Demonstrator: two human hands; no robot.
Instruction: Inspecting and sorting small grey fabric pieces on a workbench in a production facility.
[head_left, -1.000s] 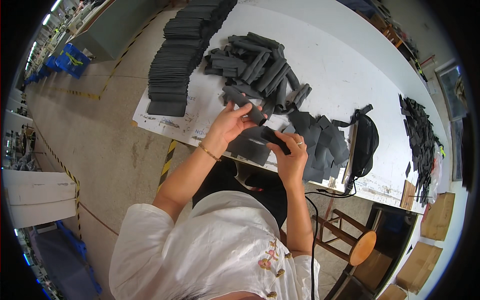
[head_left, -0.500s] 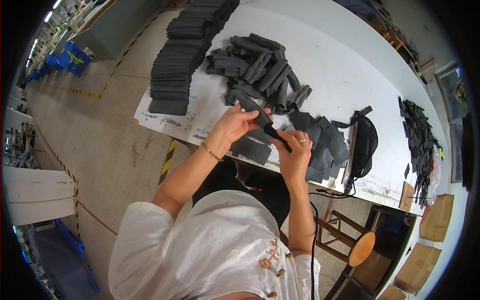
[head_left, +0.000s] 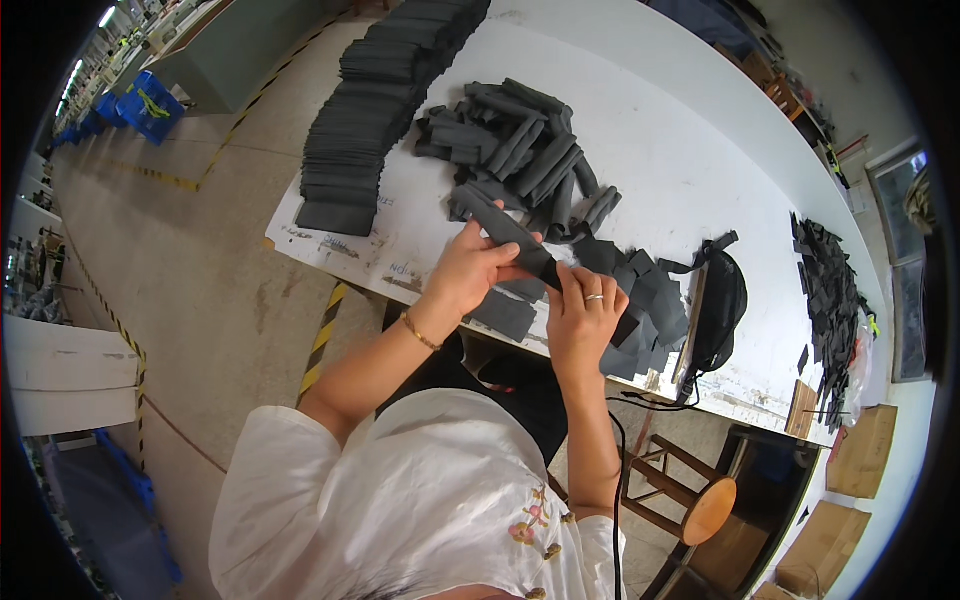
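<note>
A dark grey strip of folded fabric (head_left: 507, 230) slants between my hands above the table's near edge. My left hand (head_left: 468, 270) is closed round its middle, thumb on top. At its lower right end the fingers of my right hand (head_left: 582, 318) pinch a black piece that meets the strip; whether it goes inside is hidden. Just beyond lies a heap of rolled dark grey fabric pieces (head_left: 550, 168). Flat dark pieces (head_left: 655, 300) are spread to the right of my right hand, and another flat piece (head_left: 503, 315) lies below the strip at the table edge.
A long row of stacked dark fabric pieces (head_left: 345, 150) runs along the left of the white table (head_left: 700, 140). To the right are a black bag (head_left: 724, 310) and a pile of black strips (head_left: 828, 290). A wooden stool (head_left: 708, 510) and cardboard boxes (head_left: 862, 450) stand at lower right.
My right hand has moved up against the strip's lower end, and less of the black piece shows between my hands. The strip looks flatter and wider. The view has shifted slightly.
</note>
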